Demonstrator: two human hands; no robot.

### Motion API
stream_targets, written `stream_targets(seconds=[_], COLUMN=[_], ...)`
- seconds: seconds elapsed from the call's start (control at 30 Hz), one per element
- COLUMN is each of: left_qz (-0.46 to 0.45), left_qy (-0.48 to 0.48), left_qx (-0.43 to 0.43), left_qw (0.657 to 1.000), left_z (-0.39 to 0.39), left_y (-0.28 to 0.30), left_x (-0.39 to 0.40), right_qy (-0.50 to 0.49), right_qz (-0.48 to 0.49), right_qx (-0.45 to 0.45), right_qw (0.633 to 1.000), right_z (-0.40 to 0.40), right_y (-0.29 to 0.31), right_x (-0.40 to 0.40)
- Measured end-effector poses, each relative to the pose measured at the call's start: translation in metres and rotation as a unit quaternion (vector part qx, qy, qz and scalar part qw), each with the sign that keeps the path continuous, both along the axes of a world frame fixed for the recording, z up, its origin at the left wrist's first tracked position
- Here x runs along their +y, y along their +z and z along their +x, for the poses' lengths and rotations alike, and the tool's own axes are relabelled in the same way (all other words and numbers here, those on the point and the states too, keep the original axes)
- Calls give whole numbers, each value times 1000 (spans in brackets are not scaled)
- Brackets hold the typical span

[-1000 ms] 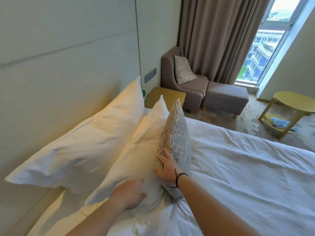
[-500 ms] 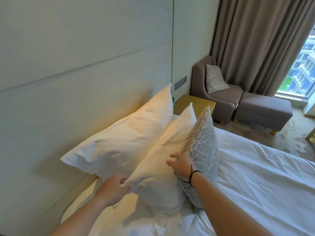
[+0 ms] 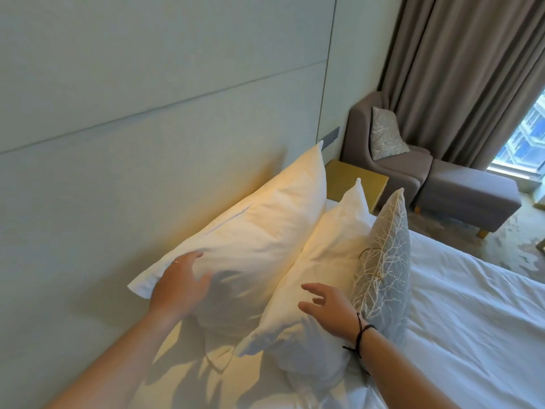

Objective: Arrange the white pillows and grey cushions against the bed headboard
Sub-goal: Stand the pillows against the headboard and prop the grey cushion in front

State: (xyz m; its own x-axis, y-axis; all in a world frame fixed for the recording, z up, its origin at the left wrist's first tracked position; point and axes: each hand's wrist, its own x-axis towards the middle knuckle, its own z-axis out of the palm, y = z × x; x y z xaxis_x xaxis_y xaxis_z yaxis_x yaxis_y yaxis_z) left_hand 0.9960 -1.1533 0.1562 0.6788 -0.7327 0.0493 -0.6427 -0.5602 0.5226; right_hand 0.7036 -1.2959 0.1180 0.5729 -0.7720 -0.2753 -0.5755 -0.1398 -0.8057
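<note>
Back white pillow [image 3: 253, 231] leans against the headboard [image 3: 147, 143]; front white pillow [image 3: 321, 278] leans on it, and the grey cushion [image 3: 383, 261] stands upright against that pillow's right face, all on the bed [image 3: 472, 320]. Left hand [image 3: 180, 286] rests on the back pillow's near-left corner, fingers spread and grasping nothing. Right hand [image 3: 330, 311] sits at the front pillow's near face, fingers splayed and released; contact cannot be confirmed.
</note>
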Motion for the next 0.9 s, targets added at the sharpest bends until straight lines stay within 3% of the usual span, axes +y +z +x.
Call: stream_targets(seconds=[0.1, 0.23, 0.4, 0.63, 0.9], left_qz=[2, 87, 149, 91, -3], left_qy=[10, -40, -137, -118, -98], left_qx=[-6, -10, 88, 172, 148], left_qw=[1000, 995, 975, 974, 984], left_z=[49, 107, 142, 151, 161], left_y=[-5, -22, -50, -58, -54], left_x=[-16, -40, -65, -84, -85], right_qy=[-34, -73, -146, -199, -228], right_qz=[32, 64, 95, 96, 105], right_qx=[6, -1, -45, -52, -38], right_qw=[999, 995, 984, 974, 967], right_z=[34, 96, 183, 246, 258], right_y=[-7, -11, -12, -27, -28], right_x=[1, -5, -15, -4, -6])
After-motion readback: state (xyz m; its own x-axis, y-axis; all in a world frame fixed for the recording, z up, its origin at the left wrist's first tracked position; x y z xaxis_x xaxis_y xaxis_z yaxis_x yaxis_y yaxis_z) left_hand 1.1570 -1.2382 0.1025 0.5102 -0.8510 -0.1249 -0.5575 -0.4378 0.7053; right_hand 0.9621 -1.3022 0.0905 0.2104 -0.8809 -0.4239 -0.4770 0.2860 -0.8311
